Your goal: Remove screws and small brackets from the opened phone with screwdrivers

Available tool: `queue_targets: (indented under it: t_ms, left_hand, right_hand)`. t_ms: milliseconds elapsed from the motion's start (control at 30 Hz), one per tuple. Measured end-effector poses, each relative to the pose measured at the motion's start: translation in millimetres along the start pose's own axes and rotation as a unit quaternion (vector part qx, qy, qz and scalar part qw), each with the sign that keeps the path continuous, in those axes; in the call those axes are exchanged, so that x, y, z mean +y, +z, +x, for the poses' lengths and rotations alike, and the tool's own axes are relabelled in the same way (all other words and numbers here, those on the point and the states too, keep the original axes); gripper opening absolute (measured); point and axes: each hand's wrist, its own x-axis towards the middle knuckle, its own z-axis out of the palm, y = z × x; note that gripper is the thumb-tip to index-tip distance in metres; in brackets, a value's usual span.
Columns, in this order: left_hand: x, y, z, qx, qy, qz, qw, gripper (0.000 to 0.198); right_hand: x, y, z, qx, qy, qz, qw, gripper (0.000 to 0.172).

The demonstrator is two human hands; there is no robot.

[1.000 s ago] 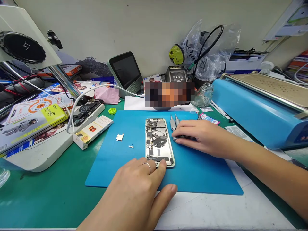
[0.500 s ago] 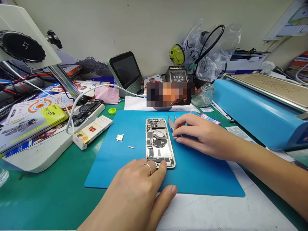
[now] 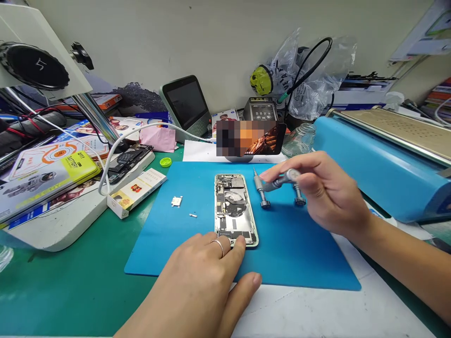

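An opened phone [image 3: 239, 225] lies on the blue mat [image 3: 289, 263], its inner boards and flat parts exposed. My left hand [image 3: 200, 277], with a ring on one finger, lies over the phone's lower end. Its index fingertip touches the phone, the thumb is spread away, and the other fingertips are hidden. Between the thumb and fingers of my right hand [image 3: 327, 192], a grey screwdriver [image 3: 272, 185] is tilted sideways above the mat. Two similar tools, a left screwdriver [image 3: 260, 188] and a right screwdriver [image 3: 299, 197], are close beneath it. Left of the phone are a small metal plate [image 3: 176, 201] and a tiny bracket [image 3: 193, 215].
A blue machine [image 3: 373, 173] stands at the right, near a glass jar [image 3: 303, 138]. Behind the mat is a propped phone [image 3: 268, 138], its screen partly blurred. A slim box [image 3: 137, 192], a green cap [image 3: 165, 162] and a white cable [image 3: 116, 141] are at the left.
My right hand has lifted and drawn back to the right, with a screwdriver now showing in its fingers. My left hand stays on the phone.
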Motion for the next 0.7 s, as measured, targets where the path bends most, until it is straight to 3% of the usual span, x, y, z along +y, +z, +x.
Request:
queue_targets:
  t_ms: [133, 333, 700]
  left_hand:
    - [-0.3, 1.1, 0.3, 0.013, 0.008, 0.006, 1.0, 0.05]
    - [-4.4, 4.8, -1.3, 0.022, 0.023, 0.019, 0.999, 0.045]
    - [-10.1, 10.7, -0.1, 0.048, 0.056, 0.051, 0.996, 0.044]
  right_hand:
    - [-7.0, 6.2, -1.1, 0.083, 0.028, 0.11, 0.99, 0.024]
    - [-0.5, 15.2, -6.2, -0.003, 0.03, 0.109, 0.994, 0.028]
    - [4.9, 10.1, -9.5, -0.041, -0.035, 0.061, 0.997, 0.021]
